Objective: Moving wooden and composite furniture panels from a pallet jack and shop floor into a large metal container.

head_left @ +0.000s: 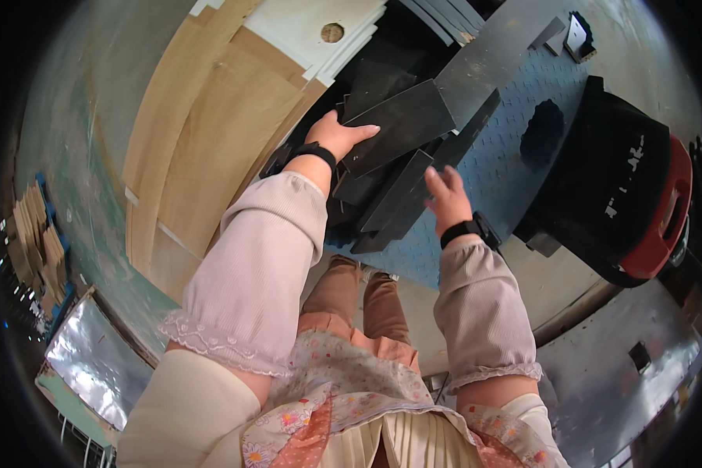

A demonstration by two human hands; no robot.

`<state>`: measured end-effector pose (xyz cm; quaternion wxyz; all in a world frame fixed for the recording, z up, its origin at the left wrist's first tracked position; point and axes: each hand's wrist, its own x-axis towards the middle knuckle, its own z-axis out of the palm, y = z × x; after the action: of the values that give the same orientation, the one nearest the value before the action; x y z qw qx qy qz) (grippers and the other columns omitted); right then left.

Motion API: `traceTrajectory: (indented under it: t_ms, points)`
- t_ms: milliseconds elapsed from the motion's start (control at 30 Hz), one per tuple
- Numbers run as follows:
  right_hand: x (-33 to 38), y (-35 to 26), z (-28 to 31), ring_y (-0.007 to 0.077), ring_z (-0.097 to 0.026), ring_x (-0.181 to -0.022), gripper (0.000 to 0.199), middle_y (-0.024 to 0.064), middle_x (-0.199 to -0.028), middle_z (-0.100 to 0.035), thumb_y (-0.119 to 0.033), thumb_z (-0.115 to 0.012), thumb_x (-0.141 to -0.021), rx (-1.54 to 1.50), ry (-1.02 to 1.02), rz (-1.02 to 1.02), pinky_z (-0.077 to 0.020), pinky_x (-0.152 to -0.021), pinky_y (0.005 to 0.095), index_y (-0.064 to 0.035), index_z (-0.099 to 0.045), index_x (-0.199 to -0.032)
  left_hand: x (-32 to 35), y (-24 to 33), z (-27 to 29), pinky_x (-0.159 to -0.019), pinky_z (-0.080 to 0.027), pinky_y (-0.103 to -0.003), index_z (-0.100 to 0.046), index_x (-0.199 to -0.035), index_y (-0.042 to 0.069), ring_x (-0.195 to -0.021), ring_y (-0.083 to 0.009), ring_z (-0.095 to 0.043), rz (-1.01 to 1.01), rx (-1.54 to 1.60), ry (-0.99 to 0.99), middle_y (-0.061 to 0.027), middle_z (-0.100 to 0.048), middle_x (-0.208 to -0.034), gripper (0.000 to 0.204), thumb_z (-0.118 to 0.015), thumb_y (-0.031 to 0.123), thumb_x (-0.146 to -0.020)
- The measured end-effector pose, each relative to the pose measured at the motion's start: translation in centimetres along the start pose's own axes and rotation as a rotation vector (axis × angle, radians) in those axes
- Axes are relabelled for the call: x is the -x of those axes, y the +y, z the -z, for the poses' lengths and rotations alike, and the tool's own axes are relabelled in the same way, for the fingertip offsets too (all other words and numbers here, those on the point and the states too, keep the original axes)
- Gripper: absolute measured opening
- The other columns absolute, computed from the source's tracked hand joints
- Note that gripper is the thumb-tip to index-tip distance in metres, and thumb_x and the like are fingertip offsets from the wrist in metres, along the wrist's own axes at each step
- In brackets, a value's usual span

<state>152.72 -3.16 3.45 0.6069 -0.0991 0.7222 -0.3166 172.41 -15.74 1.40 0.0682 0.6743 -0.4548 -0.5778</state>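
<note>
The step in hand appears to be handling one dark board [404, 125] out of a loose pile. That board lies tilted on top, over other dark boards [394, 195] that slant down toward the blue patterned plate [476, 187]. A stack of pale wooden boards [210, 117] stands just to the left, and a black and red case [616, 164] sits off to the right.

The left hand [335, 139] is at the board's left end, thumb stretched out over its face; its other fingers are mostly hidden, so I cannot tell how firmly it grips. The right hand [449, 199] is empty, its fingers parted and loosely curled, near the corner of a lower board; it is somewhat blurred, so contact there is unclear.

As I judge it, the next move calls for the right hand to support the board's free end, keeping it level so the loose boards beneath don't slide.
</note>
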Motion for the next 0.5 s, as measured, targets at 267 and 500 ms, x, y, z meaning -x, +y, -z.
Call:
traceTrajectory:
  t_ms: [267,500]
  points:
    - [-7.8,-5.3,2.8,0.0303,-0.037,-0.120,0.065,0.0156,-0.131,-0.038,-0.040,-0.058,-0.083,-0.281,0.210,0.062,-0.0384,-0.089,0.0404,-0.0012,-0.034,-0.129,0.8,-3.0,-2.6,-0.084,-0.044,-0.029,-0.050,-0.118,0.000,-0.094,-0.0196,-0.057,-0.096,0.098,0.127,-0.0120,-0.060,-0.105,0.055,-0.072,0.022,-0.073]
    - [-10.6,-4.2,0.9,0.0236,-0.044,-0.108,0.061,0.0110,-0.121,-0.045,-0.040,-0.062,-0.080,-0.378,0.072,-0.068,-0.0412,-0.080,0.0374,-0.0051,-0.040,-0.125,2.2,-5.4,-2.4,-0.082,-0.044,-0.028,-0.051,-0.118,-0.002,-0.093,-0.0167,-0.057,-0.055,0.205,0.124,-0.0106,-0.061,-0.105,0.056,-0.071,0.029,-0.076]
